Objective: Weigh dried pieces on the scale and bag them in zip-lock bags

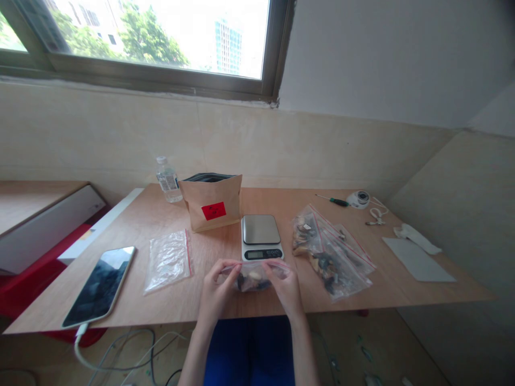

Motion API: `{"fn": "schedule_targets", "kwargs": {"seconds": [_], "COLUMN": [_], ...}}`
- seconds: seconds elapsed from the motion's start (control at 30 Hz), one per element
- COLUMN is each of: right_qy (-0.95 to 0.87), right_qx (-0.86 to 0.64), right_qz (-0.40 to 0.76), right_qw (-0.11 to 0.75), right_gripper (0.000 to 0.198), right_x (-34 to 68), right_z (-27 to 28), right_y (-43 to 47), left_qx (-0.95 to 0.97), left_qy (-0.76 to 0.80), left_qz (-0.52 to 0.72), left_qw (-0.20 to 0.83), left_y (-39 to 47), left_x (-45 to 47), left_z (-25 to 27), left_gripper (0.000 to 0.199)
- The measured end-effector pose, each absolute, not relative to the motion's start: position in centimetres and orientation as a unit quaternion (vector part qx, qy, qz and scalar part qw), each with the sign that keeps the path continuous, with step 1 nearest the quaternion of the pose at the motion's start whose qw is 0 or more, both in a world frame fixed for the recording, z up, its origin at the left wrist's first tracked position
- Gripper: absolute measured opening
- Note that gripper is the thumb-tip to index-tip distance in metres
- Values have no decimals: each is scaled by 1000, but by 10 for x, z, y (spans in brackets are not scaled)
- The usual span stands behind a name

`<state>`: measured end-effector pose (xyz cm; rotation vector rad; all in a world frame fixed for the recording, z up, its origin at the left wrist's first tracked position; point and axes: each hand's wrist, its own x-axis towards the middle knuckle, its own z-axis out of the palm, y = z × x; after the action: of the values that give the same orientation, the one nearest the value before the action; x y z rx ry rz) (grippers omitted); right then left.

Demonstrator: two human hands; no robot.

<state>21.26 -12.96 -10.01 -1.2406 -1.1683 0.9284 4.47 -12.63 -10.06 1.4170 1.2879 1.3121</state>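
- L hand (220,284) is pinching the top edge of a small zip-lock bag (252,281) near its left end, thumb vs. fingers; R hand (286,283) is gripping the same edge near the right end.
- Bag is sitting between both hands at the near side of the table (132,300), just in front of the digital scale (261,231); can't tell if its base is touching down.
- Risk: if the mouth is gaping (can't tell) & the bag is tipping, pcs could be spilling out.
- Risk: knuckles could be nudging the scale, b/c it's sitting so close.
- Risk: a thumb slipping could be dropping one end, e.g. from uneven grip.
- Looks: thin see-thru plastic, reddish line showing along top; dark + pale pcs are bunching inside, exact type unclear.
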Motion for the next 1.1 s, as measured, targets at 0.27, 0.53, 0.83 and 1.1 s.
{"fn": "schedule_targets", "kwargs": {"seconds": [0.27, 0.53, 0.83, 1.1], "right_qy": [-495, -498, -505, -492], "right_qx": [-526, -531, -527, -513], "right_qz": [395, 385, 356, 390], "right_qw": [568, 568, 583, 586], "right_gripper": [19, 18, 16, 19], "right_x": [212, 209, 205, 205], "right_z": [-100, -101, -97, -99], "right_y": [-130, -131, -131, -131], "left_qx": [560, 563, 558, 549], "left_qy": [513, 519, 521, 522], "left_qz": [516, 519, 535, 533], "left_qw": [397, 380, 362, 377], "left_y": [-125, -124, -126, -127], "left_x": [46, 45, 46, 46], "left_z": [-107, -108, -106, -105], "left_gripper": [24, 20, 20, 22]}}
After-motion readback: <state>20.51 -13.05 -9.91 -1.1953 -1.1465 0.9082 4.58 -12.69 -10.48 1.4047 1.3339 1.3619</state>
